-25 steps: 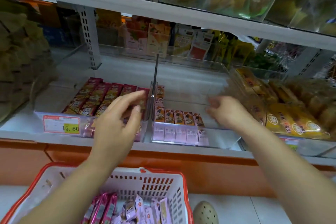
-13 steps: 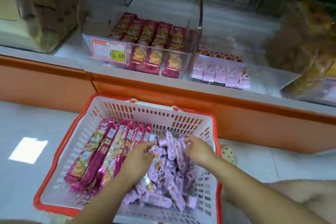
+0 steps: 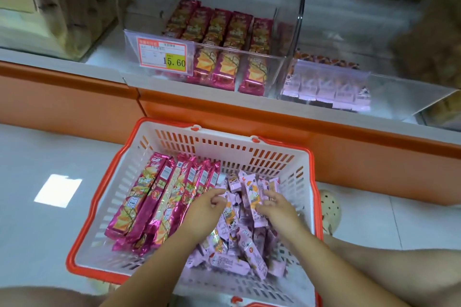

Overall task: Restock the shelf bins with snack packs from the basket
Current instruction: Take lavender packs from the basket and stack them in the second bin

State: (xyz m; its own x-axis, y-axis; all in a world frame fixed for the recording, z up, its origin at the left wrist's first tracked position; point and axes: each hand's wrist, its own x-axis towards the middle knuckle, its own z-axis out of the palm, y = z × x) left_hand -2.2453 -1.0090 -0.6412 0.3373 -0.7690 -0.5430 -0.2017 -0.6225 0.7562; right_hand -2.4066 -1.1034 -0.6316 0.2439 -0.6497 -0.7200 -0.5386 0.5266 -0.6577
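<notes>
A white basket with an orange rim [image 3: 224, 147] stands on the floor below the shelf. Long magenta snack packs [image 3: 149, 202] lie in its left half, and several small lilac packs [image 3: 239, 257] are heaped in its right half. Both my hands are down in the lilac heap. My left hand [image 3: 204, 209] pinches a lilac pack with curled fingers. My right hand [image 3: 277, 209] curls round an upright lilac pack between the hands. On the shelf, a clear bin [image 3: 224, 67] holds magenta packs, and the clear bin to its right [image 3: 324, 85] holds a front row of lilac packs.
A price tag reading 15.60 [image 3: 163, 56] hangs on the magenta bin. An orange plinth [image 3: 74, 97] runs under the shelf. A tan perforated shoe [image 3: 329, 209] is right of the basket, and a bare leg [image 3: 411, 271] lies at the lower right. Blurred goods fill neighbouring bins.
A second ago both hands were up at the shelf bins. They dropped into the basket, and since half a second ago they have closed in on the lilac packs.
</notes>
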